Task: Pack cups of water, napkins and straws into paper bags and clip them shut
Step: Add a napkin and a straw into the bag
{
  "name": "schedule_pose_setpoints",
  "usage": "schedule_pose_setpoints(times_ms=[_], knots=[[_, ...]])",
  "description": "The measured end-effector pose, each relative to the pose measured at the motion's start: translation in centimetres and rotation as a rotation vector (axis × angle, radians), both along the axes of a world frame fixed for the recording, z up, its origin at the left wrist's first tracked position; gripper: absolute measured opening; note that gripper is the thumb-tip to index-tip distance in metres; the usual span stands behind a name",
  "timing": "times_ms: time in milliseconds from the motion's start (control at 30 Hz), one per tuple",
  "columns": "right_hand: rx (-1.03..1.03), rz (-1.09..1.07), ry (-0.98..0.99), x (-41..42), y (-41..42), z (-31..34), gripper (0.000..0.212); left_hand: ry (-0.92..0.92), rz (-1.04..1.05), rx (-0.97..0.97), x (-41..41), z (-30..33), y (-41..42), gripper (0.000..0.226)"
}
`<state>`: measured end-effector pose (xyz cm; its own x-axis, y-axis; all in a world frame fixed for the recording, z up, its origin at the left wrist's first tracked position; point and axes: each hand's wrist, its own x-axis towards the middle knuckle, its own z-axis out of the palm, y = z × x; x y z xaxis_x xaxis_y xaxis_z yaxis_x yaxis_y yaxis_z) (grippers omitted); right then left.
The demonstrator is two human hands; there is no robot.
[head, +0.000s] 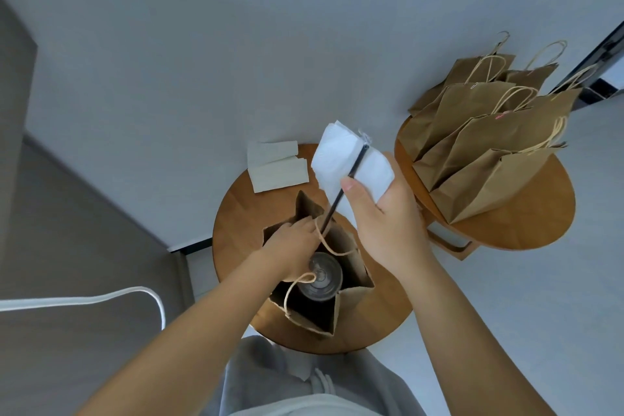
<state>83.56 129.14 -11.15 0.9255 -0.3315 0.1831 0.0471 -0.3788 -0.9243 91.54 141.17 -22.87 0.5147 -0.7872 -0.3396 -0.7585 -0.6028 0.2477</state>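
Holding a napkin (351, 164) and straw (344, 187) pinched together, the right hand (381, 223) hovers above the open bag (351, 267). The left hand (293, 246) grips the bag's rim beside the cup (322, 277); no writing is readable.

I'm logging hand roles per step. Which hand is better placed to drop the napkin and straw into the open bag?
Right. The right hand already holds the napkin and straw above the open bag; the left hand holds its rim.

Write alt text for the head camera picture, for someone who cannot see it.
Seen from above, a person's right hand holds a white napkin and black straw over an open paper bag with a cup inside, while the left hand holds the bag's rim. Filled bags sit on a table to the right.
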Motion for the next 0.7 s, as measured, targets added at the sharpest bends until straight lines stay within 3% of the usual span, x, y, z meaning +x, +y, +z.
schedule_pose_setpoints(times_ms=[133,233,533,700], knots=[[0.025,-0.084,-0.151,-1.0,1.0,1.2,0.023,-0.042,-0.105,0.1,0.1,-1.4,0.6,0.127],[0.047,-0.072,-0.202,-1.6,1.5,1.4,0.022,-0.014,-0.095,0.16,0.2,-1.9,0.4,0.137],[-0.148,-0.008,0.173,-2.6,2.5,-4.2,0.031,-0.049,-0.023,0.141,0.6,-1.1,1.9,0.132],[-0.297,0.074,0.303,-2.8,3.6,-7.2,0.023,-0.061,-0.034,0.091,0.5,-1.4,3.4,0.135]])
